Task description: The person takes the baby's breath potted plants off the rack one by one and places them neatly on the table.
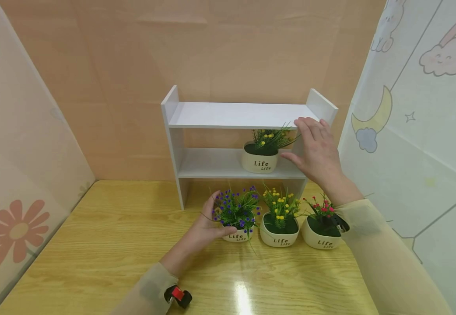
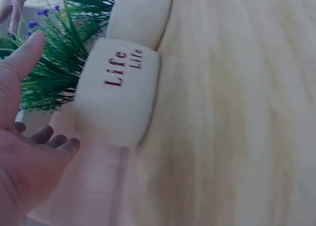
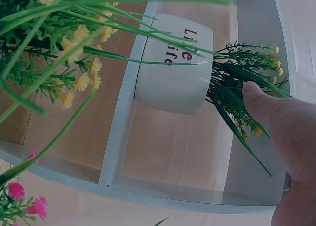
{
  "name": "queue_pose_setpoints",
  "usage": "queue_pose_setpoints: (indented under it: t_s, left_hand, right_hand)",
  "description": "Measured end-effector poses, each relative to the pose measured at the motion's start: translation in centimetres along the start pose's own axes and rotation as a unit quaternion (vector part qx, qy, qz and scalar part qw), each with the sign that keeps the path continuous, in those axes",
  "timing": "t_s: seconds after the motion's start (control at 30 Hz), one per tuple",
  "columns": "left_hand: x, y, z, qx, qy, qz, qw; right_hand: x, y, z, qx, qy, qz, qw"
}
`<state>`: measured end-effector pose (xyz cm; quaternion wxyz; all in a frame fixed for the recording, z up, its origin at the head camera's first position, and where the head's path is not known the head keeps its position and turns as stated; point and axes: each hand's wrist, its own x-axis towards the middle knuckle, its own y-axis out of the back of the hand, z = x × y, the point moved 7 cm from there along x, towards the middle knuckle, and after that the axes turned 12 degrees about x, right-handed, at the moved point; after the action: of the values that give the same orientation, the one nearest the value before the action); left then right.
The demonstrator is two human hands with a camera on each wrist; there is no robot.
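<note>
My left hand (image 1: 206,225) is spread beside a cream pot of purple flowers (image 1: 237,236) on the table. In the left wrist view its thumb and fingers stand apart around the purple-flower plant, short of the pot wall (image 2: 116,95). At the shelf's right side, my right hand (image 1: 317,151) has its fingers extended at the upper board's front edge. Its thumb points toward a cream pot of yellow flowers (image 1: 260,162) on the middle board; in the right wrist view the thumb overlaps that pot's leaves (image 3: 237,82).
A white two-tier shelf (image 1: 212,164) stands at the back of the wooden table (image 1: 125,245). Before it, another yellow-flower pot (image 1: 279,238) and a pink-flower pot (image 1: 322,239) stand right of the purple one. Printed curtains (image 1: 417,144) hang at the sides.
</note>
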<state>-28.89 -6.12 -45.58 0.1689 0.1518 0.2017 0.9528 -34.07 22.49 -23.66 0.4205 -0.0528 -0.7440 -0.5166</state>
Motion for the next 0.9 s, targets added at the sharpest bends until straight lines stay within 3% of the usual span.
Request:
queue_pose_setpoints:
  t_s: [0.1, 0.47, 0.7, 0.9]
  left_hand:
    - [-0.1, 0.4, 0.7, 0.014, 0.010, 0.005, 0.9998]
    - [0.5, 2.1, 3.9, 0.059, -0.039, 0.043, 0.9966]
    - [0.8, 3.6, 5.6, 0.119, -0.031, 0.065, 0.9904]
    - [1.5, 4.6, 6.9, 0.141, -0.038, 0.075, 0.9864]
  right_hand:
    - [0.0, 0.0, 0.0, -0.001, 0.001, 0.000, 1.0000]
    - [0.0, 0.0, 0.1, 0.006, 0.011, 0.007, 0.9999]
    - [0.0, 0.0, 0.2, 0.004, 0.016, 0.009, 0.9998]
    - [0.0, 0.0, 0.2, 0.003, 0.017, 0.008, 0.9998]
